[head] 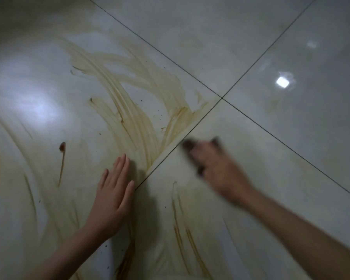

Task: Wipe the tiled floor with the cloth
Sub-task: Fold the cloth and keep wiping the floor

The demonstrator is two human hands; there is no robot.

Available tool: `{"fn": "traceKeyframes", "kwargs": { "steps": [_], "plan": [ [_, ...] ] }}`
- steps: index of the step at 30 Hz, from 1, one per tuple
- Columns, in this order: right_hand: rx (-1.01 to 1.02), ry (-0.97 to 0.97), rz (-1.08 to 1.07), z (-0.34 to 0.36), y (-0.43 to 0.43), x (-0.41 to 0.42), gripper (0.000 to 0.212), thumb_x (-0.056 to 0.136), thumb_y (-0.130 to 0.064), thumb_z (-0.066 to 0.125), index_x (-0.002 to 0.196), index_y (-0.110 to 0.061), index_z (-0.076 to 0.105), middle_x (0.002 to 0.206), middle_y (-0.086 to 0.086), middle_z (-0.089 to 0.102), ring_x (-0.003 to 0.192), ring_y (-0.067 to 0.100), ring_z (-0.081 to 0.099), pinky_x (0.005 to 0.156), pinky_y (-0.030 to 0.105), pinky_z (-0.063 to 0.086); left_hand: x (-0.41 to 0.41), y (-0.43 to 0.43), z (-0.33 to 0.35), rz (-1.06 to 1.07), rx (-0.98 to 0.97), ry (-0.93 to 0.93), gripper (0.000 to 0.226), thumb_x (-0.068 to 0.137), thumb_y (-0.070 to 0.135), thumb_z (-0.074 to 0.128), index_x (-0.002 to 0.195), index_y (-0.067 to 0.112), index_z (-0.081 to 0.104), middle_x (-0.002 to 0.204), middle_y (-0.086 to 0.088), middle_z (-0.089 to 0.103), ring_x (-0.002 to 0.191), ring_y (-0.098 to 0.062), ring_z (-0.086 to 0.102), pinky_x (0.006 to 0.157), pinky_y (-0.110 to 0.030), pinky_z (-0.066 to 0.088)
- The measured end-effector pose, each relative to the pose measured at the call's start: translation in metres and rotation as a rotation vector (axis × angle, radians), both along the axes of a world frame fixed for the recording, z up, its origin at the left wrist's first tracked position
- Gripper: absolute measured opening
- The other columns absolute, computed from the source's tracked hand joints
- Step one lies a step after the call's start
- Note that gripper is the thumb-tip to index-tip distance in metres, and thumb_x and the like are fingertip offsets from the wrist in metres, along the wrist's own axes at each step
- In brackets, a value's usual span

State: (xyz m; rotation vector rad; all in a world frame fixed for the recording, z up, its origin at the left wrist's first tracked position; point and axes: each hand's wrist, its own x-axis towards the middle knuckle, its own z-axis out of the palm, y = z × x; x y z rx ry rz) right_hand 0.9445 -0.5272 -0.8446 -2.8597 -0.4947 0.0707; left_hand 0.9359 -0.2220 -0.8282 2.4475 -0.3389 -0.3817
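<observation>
Gripping a dark cloth (188, 146), the right hand (216, 168) shows blurred, its fingers curled over the wad, which sits on the tiled floor (291, 138) just right of a grout line (170, 156). The left hand (113, 193) lies flat with straight fingers on the neighbouring tile, holding nothing. The thickest brown smears (129, 110) lie forward and left of the cloth, across that line, their streaks running roughly away from the person. The next stroke probably goes leftward over the line.
</observation>
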Motion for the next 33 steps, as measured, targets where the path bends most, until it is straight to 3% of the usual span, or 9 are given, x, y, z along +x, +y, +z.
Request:
{"fn": "traceKeyframes", "kwargs": {
  "steps": [5, 8, 11, 14, 17, 20, 25, 29, 33],
  "plan": [
    [-0.029, 0.067, -0.765, 0.0, -0.012, 0.022, 0.056, 0.101, -0.026, 0.026, 0.154, -0.011, 0.018, 0.162, 0.012, 0.008, 0.15, 0.025, 0.005, 0.119, 0.047, 0.005, -0.012, -0.007, 0.001, -0.134, 0.244, -0.036, 0.07, 0.089, 0.05, 0.002, 0.152, 0.019, -0.001, 0.159, 0.002, -0.01, 0.147, -0.009, -0.015, 0.12, -0.032, -0.01],
    [0.009, 0.024, -0.499, -0.005, 0.085, -0.04, 0.065, 0.092, -0.034, 0.012, 0.154, -0.015, 0.018, 0.161, 0.008, 0.016, 0.149, 0.025, 0.01, 0.12, 0.047, -0.002, -0.017, -0.016, 0.008, -0.18, 0.299, -0.074, 0.069, 0.09, 0.041, 0.01, 0.151, 0.012, 0.02, 0.16, -0.004, 0.01, 0.148, -0.018, 0.003, 0.121, -0.042, 0.004],
    [0.035, 0.08, -0.026, 0.007, 0.137, -0.104, 0.059, 0.088, -0.035, 0.038, 0.145, -0.019, 0.043, 0.155, 0.004, 0.035, 0.146, 0.022, 0.025, 0.118, 0.05, 0.021, -0.015, -0.022, 0.017, -0.186, 0.283, -0.127, 0.061, 0.089, 0.027, 0.023, 0.139, 0.001, 0.048, 0.148, -0.015, 0.041, 0.139, -0.032, 0.036, 0.111, -0.054, 0.031],
    [-0.129, 0.102, 0.26, 0.015, 0.097, -0.081, 0.053, 0.091, -0.033, 0.045, 0.141, -0.019, 0.048, 0.152, 0.004, 0.04, 0.144, 0.022, 0.029, 0.114, 0.05, 0.029, -0.009, -0.019, 0.019, -0.235, 0.307, -0.136, 0.059, 0.086, 0.023, 0.027, 0.133, -0.001, 0.055, 0.14, -0.016, 0.052, 0.13, -0.035, 0.048, 0.105, -0.053, 0.039],
    [-0.237, 0.13, -0.017, 0.014, 0.054, -0.023, 0.054, 0.101, -0.031, 0.033, 0.152, -0.015, 0.025, 0.162, 0.004, 0.015, 0.15, 0.023, 0.004, 0.12, 0.049, 0.005, -0.006, -0.011, 0.016, -0.301, 0.334, -0.188, 0.054, 0.086, 0.017, 0.04, 0.136, 0.002, 0.052, 0.142, -0.012, 0.049, 0.132, -0.032, 0.045, 0.107, -0.052, 0.036],
    [-0.068, 0.185, -0.334, 0.011, 0.068, -0.009, 0.059, 0.101, -0.029, 0.03, 0.155, -0.014, 0.012, 0.163, 0.008, -0.001, 0.15, 0.02, -0.007, 0.119, 0.043, -0.011, -0.006, -0.01, 0.014, -0.295, 0.316, -0.157, 0.055, 0.086, 0.001, 0.056, 0.14, 0.005, 0.046, 0.148, -0.009, 0.041, 0.138, -0.028, 0.035, 0.112, -0.05, 0.028],
    [0.087, 0.202, -0.008, 0.017, 0.134, -0.139, 0.054, 0.088, -0.027, 0.041, 0.14, -0.015, 0.05, 0.154, 0.008, 0.036, 0.146, 0.024, 0.024, 0.114, 0.052, 0.026, -0.006, -0.015, 0.019, -0.266, 0.321, -0.102, 0.056, 0.089, 0.012, 0.046, 0.145, 0.009, 0.04, 0.153, -0.006, 0.032, 0.144, -0.024, 0.027, 0.119, -0.043, 0.017],
    [-0.061, 0.187, 0.185, 0.018, 0.097, -0.11, 0.054, 0.09, -0.027, 0.037, 0.141, -0.016, 0.049, 0.152, 0.007, 0.039, 0.144, 0.024, 0.031, 0.115, 0.049, 0.028, -0.003, -0.016, 0.021, -0.27, 0.35, -0.117, 0.054, 0.088, 0.013, 0.046, 0.141, 0.008, 0.046, 0.15, -0.007, 0.039, 0.141, -0.025, 0.034, 0.117, -0.045, 0.019],
    [-0.092, 0.22, -0.187, 0.019, 0.078, -0.021, 0.06, 0.099, -0.024, 0.036, 0.154, -0.013, 0.016, 0.163, 0.009, 0.004, 0.15, 0.021, -0.002, 0.121, 0.044, -0.002, -0.004, -0.016, 0.022, -0.272, 0.343, -0.16, 0.046, 0.093, 0.011, 0.047, 0.14, 0.008, 0.049, 0.148, -0.006, 0.042, 0.139, -0.025, 0.038, 0.116, -0.048, 0.021]
  ]
}}
